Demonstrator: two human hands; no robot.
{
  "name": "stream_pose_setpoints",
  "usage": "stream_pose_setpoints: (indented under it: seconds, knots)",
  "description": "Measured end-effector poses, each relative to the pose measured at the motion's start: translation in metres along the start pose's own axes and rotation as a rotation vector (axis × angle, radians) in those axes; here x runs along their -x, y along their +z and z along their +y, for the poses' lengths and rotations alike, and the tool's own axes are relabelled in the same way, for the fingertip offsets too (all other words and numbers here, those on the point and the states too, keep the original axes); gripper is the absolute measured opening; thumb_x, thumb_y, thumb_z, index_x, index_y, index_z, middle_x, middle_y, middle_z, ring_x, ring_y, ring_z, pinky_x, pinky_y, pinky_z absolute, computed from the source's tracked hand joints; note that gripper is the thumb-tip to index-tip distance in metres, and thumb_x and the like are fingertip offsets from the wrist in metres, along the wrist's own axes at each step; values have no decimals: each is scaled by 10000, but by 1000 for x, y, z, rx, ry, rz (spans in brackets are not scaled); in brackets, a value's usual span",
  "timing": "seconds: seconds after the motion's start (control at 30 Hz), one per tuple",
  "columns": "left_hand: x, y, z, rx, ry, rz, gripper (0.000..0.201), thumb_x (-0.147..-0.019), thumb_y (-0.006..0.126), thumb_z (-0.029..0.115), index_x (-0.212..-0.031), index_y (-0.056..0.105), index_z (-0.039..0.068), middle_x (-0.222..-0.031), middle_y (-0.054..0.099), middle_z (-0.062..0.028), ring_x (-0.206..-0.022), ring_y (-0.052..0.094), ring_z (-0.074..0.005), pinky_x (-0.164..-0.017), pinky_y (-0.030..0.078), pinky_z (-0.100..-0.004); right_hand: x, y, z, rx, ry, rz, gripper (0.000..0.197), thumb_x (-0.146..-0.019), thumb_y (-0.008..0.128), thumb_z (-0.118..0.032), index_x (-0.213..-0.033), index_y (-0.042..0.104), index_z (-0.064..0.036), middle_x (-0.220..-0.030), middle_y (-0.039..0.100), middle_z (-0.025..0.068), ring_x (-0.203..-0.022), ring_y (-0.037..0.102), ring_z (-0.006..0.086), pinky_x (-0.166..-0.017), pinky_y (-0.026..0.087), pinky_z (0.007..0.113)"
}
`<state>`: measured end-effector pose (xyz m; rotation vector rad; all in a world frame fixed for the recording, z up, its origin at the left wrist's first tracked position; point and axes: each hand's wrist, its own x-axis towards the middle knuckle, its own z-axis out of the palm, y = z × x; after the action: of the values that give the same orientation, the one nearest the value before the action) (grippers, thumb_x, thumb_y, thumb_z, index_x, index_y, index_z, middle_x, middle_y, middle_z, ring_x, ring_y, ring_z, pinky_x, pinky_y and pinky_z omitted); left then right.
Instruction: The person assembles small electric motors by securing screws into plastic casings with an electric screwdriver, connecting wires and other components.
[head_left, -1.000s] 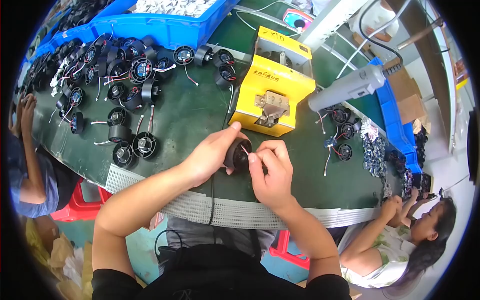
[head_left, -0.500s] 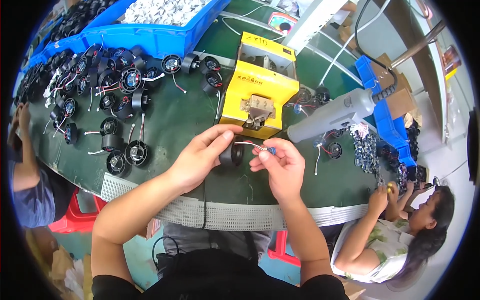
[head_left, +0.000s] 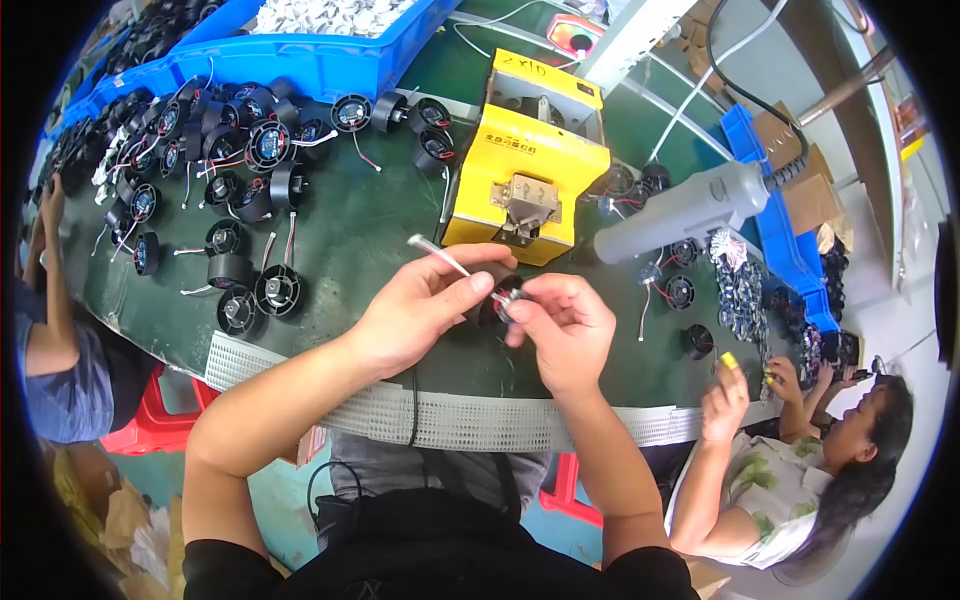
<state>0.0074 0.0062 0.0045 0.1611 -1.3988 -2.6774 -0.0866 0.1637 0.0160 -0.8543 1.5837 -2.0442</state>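
In front of the yellow machine (head_left: 530, 150), my left hand (head_left: 425, 305) grips a small round black fan (head_left: 488, 308) with its open side turned to the right. My right hand (head_left: 568, 335) pinches at that opening, thumb and forefinger on a small circuit board (head_left: 511, 297) with red wiring, largely covered by the fingers. A white cable (head_left: 440, 255) with a plug end sticks up past my left thumb. How far the board sits inside the fan cannot be made out.
Many similar black fans (head_left: 270, 145) cover the left of the green table (head_left: 350, 230). A blue bin (head_left: 330, 65) of white parts stands behind them. A grey handheld tool (head_left: 680, 215) hangs right of the machine. Bundled circuit boards (head_left: 740, 290) lie near a co-worker (head_left: 770, 460).
My right hand has brought the circuit board left to the fan's opening. The white cable now points up over my left hand. A fan has appeared by the co-worker, whose hand has lifted.
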Motion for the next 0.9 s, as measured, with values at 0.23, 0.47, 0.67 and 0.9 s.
stream_pose_setpoints:
  seconds: [0.23,0.47,0.67,0.9]
  knots:
    - [0,9,-10,162,44,-93,422,-1026,465,179,-1413,392,26,-1307,511,-75,-1157,511,-143,-979,429,-293,0,1,14,516,-387,78,281,-718,809,11,-965,678,-14,-919,600,75,-698,608,123,-599,504,231]
    - [5,16,-12,-82,218,-164,484,-1040,420,190,-1477,265,50,-1354,446,-94,-1288,406,-165,-1088,319,-310,-1,5,21,211,-188,111,340,-768,756,49,-1053,574,22,-1060,545,108,-871,630,160,-715,553,258]
    - [-3,1,0,-183,-118,-20,387,-920,588,22,-1286,479,-41,-1135,585,-101,-915,635,-142,-754,619,-303,-14,-10,13,509,-290,96,132,-826,707,12,-938,639,28,-985,602,87,-899,619,172,-775,522,300]
    - [-4,-4,5,-214,-266,52,413,-912,575,10,-1320,510,30,-1091,604,-75,-941,640,-156,-789,614,-339,-112,-52,-11,455,-376,316,818,-795,787,-178,-1427,307,18,-1310,495,197,-1168,519,274,-1022,409,408]
